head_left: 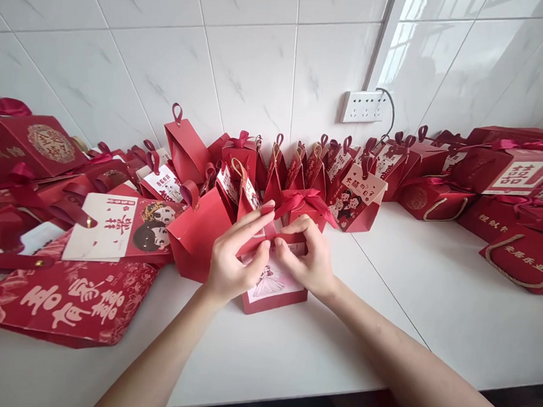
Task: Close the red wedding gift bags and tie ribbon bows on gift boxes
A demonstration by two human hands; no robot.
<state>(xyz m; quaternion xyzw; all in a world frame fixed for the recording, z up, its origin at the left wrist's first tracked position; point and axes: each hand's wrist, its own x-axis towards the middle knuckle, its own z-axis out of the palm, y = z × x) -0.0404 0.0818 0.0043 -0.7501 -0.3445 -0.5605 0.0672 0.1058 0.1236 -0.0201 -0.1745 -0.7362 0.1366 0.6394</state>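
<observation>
Right in front of me on the table stands a red gift box (277, 284) with a pale pink panel showing a figure in a wide gown. My left hand (236, 254) pinches its upper flap between thumb and fingers from the left. From the right, my right hand (309, 256) grips the same top edge, thumb and index finger closed near the other hand. The fingers partly hide the top of the box. Just behind is a red box with a bow (306, 206), and an open-sided red box (199, 232) is close beside my left hand.
Many red gift boxes line the tiled wall (248, 65), several with ribbon loops. At the left lies a red bag with white characters (74, 301), near a white card (107, 226). Stacked red boxes (529, 172) fill the far right. A power strip (362, 106) is mounted on the wall.
</observation>
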